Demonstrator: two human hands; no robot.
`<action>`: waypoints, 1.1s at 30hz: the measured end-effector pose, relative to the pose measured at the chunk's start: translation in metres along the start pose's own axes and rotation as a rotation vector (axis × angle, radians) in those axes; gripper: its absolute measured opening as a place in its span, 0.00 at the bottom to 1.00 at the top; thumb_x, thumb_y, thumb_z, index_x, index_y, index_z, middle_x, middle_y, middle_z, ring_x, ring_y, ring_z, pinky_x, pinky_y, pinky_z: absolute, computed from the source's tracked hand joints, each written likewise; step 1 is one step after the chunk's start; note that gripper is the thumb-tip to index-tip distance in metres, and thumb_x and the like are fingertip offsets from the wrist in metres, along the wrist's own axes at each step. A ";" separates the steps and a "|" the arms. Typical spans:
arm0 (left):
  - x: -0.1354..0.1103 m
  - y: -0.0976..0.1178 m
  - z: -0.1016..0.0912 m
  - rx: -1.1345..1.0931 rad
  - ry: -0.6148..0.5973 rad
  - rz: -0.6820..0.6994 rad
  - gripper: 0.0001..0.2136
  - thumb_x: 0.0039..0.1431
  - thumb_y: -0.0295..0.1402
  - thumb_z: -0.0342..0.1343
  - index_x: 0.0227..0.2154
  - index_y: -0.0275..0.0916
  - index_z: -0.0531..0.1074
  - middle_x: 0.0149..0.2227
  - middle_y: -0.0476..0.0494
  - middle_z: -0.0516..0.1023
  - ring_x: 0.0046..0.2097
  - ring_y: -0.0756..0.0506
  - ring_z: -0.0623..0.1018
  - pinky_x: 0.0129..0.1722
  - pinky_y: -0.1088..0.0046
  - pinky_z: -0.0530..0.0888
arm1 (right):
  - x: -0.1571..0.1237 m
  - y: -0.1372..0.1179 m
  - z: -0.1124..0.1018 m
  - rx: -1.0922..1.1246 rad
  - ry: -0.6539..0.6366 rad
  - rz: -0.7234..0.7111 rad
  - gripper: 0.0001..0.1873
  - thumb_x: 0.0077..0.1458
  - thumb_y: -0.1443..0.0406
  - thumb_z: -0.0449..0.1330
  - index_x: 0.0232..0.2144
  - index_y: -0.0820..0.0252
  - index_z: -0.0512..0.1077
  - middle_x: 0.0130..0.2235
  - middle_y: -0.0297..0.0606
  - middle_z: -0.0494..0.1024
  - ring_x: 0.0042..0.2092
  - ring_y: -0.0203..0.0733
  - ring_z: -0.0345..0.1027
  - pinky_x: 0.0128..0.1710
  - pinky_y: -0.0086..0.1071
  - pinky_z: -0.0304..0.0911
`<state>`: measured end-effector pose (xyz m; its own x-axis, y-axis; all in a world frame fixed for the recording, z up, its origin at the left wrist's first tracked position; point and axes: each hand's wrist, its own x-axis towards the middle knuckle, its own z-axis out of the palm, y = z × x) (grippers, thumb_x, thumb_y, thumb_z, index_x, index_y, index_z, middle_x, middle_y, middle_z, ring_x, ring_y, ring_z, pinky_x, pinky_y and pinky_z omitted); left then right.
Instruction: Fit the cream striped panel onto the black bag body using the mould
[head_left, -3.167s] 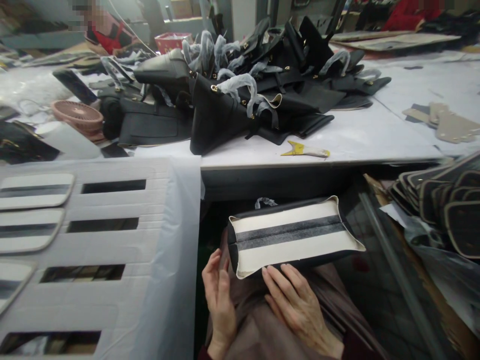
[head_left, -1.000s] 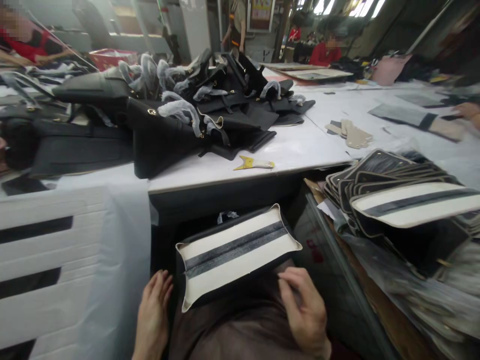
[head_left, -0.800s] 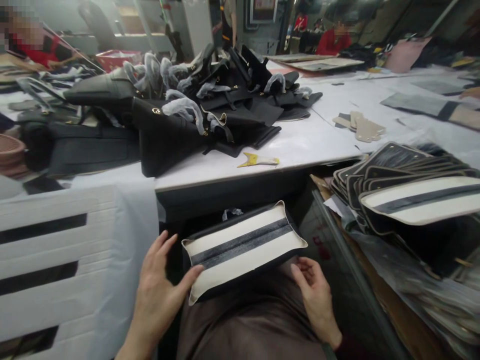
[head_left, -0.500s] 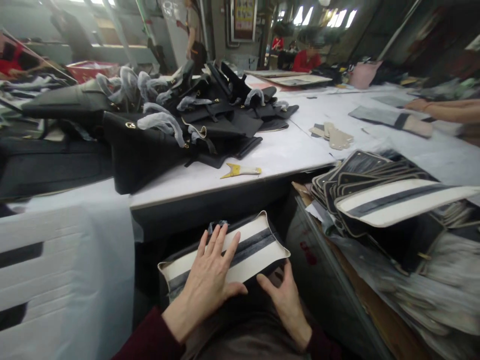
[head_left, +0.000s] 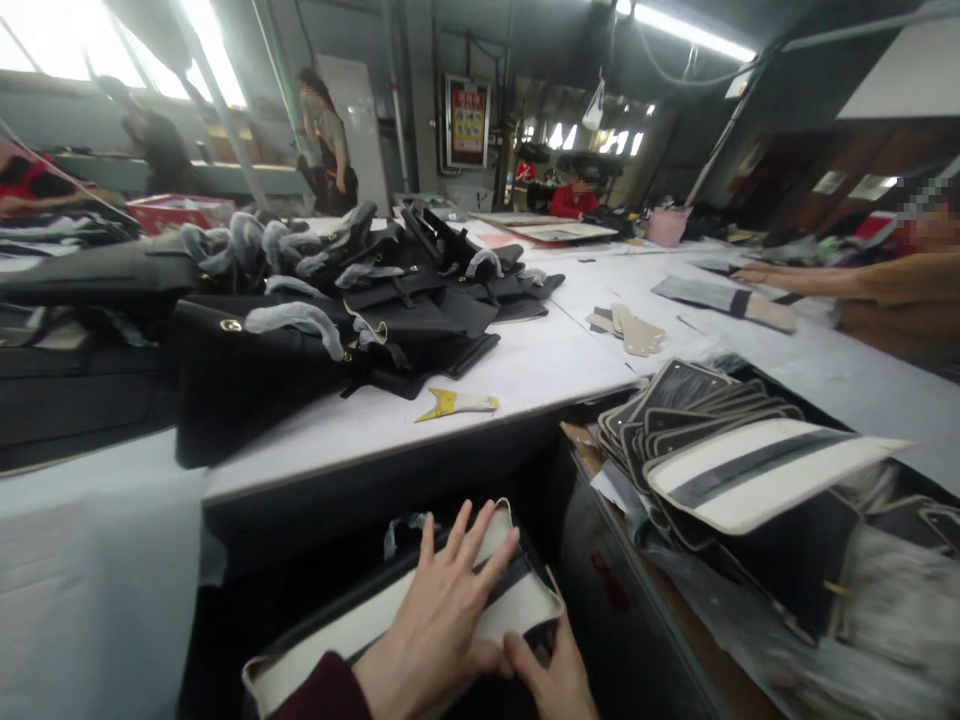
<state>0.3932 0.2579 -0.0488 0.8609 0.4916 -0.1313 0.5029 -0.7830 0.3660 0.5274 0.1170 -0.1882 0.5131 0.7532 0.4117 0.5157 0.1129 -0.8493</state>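
Note:
A black bag with a cream base panel (head_left: pixel 349 622) is in front of me at the bottom of the view, base up. A dark stripe runs along the panel, and its edges stand up at the corners. My left hand (head_left: pixel 442 620) lies flat over the panel's right half with fingers spread. At the right corner, my right hand (head_left: pixel 553 670) grips the bag's edge, its thumb on the near side close to my left thumb. The bag's lower part is hidden in shadow and behind my hands.
Black bags (head_left: pixel 255 370) with wrapped handles are heaped on the white table (head_left: pixel 555 350). A yellow-and-white tool (head_left: pixel 457 403) lies near its edge. To the right are stacked dark panels (head_left: pixel 675 400) and a loose striped cream panel (head_left: pixel 757 470). Another person's arms (head_left: pixel 825 280) reach over the table.
The view has tilted upward, so everything sits lower. My left hand has slid toward the panel's right end. My right thumb and fingers have closed in on the right corner.

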 end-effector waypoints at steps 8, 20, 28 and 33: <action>0.023 -0.010 0.026 0.133 0.145 0.216 0.41 0.60 0.41 0.59 0.67 0.57 0.38 0.70 0.41 0.40 0.69 0.28 0.47 0.56 0.23 0.49 | 0.138 -0.011 -0.041 -0.189 -0.134 -0.034 0.19 0.67 0.59 0.52 0.56 0.58 0.67 0.50 0.46 0.77 0.49 0.44 0.75 0.45 0.33 0.74; 0.039 -0.006 0.032 0.115 0.175 0.253 0.55 0.43 0.65 0.60 0.68 0.53 0.38 0.71 0.42 0.34 0.70 0.30 0.40 0.62 0.29 0.42 | 0.332 -0.019 0.132 -0.649 -0.615 -0.247 0.15 0.62 0.62 0.60 0.48 0.64 0.71 0.53 0.44 0.71 0.56 0.51 0.64 0.57 0.53 0.61; 0.048 -0.035 -0.004 -0.442 0.027 0.205 0.56 0.41 0.60 0.66 0.69 0.46 0.44 0.71 0.34 0.42 0.69 0.33 0.50 0.67 0.50 0.52 | 0.284 0.008 0.059 -0.417 -0.530 0.154 0.12 0.62 0.61 0.60 0.44 0.64 0.71 0.47 0.41 0.73 0.50 0.45 0.68 0.52 0.46 0.64; 0.083 -0.054 -0.025 -0.885 -0.146 0.090 0.36 0.62 0.56 0.50 0.65 0.37 0.55 0.55 0.38 0.74 0.56 0.41 0.72 0.59 0.64 0.65 | 0.165 0.030 -0.002 -0.163 -0.378 0.613 0.12 0.66 0.61 0.54 0.39 0.66 0.70 0.33 0.35 0.74 0.34 0.36 0.70 0.37 0.35 0.69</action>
<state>0.4354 0.3510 -0.0563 0.9256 0.3424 -0.1614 0.2417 -0.2064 0.9482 0.6293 0.2433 -0.1452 0.4858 0.8254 -0.2875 0.3231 -0.4752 -0.8184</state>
